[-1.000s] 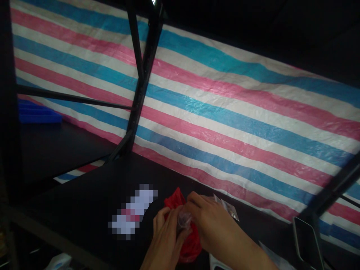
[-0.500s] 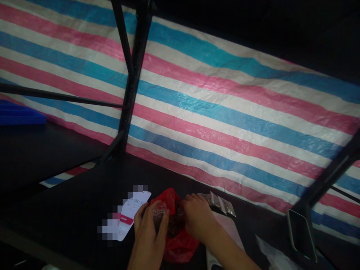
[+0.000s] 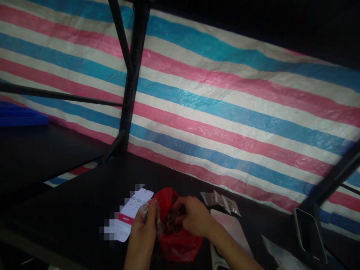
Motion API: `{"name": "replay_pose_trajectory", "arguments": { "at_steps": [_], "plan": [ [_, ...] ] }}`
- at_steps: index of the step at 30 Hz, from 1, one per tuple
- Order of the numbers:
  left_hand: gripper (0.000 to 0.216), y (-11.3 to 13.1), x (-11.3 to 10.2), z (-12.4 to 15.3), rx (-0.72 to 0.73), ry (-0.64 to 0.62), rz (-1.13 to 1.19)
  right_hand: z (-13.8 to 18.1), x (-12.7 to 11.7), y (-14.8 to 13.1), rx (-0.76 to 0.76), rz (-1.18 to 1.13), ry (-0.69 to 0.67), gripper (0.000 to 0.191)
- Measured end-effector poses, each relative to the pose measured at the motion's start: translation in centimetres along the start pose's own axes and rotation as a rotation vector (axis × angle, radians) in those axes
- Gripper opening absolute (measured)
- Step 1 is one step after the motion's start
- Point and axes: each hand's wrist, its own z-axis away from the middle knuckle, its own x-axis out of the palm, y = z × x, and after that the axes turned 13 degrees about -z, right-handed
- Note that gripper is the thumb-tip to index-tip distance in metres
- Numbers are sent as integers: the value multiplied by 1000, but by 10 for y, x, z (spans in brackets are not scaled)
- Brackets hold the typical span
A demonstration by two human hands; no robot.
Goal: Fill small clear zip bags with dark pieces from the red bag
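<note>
A red plastic bag (image 3: 180, 248) lies open on the black table, with small dark brown pieces (image 3: 170, 222) inside its mouth. My left hand (image 3: 146, 221) is closed on a small clear plastic bag (image 3: 157, 216) at the red bag's left side. My right hand (image 3: 194, 216) reaches into the red bag from the right, its fingers curled together among the dark pieces; the fingertips are partly hidden. Several small filled clear packets (image 3: 221, 201) lie beyond my right hand. Under my right forearm is a flat pale kitchen scale (image 3: 229, 230), partly covered.
A phone showing a timer (image 3: 137, 208) lies left of the red bag. On the right, another dark-screened phone (image 3: 311, 234) leans near a metal post, with clear plastic bags (image 3: 281, 255) beside it. A blue tray (image 3: 24, 115) sits far left. Striped sheeting (image 3: 225, 112) hangs behind.
My right hand has shifted from the red bag's right edge over its mouth, fingers now among the dark pieces. My left hand has turned and drawn slightly left with the clear bag.
</note>
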Motion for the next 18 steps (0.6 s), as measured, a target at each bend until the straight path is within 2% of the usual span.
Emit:
{"name": "replay_pose_trajectory", "arguments": {
  "at_steps": [6,12,18],
  "plan": [
    [62,-7,2,1,-9,23,20,3,6,11,-9,-299,-63,30],
    [69,-5,2,1,39,0,-70,10,9,24,-26,-569,-116,30],
    [68,-6,2,4,169,-26,-226,30,-19,19,-107,-659,-64,30]
  ]
}}
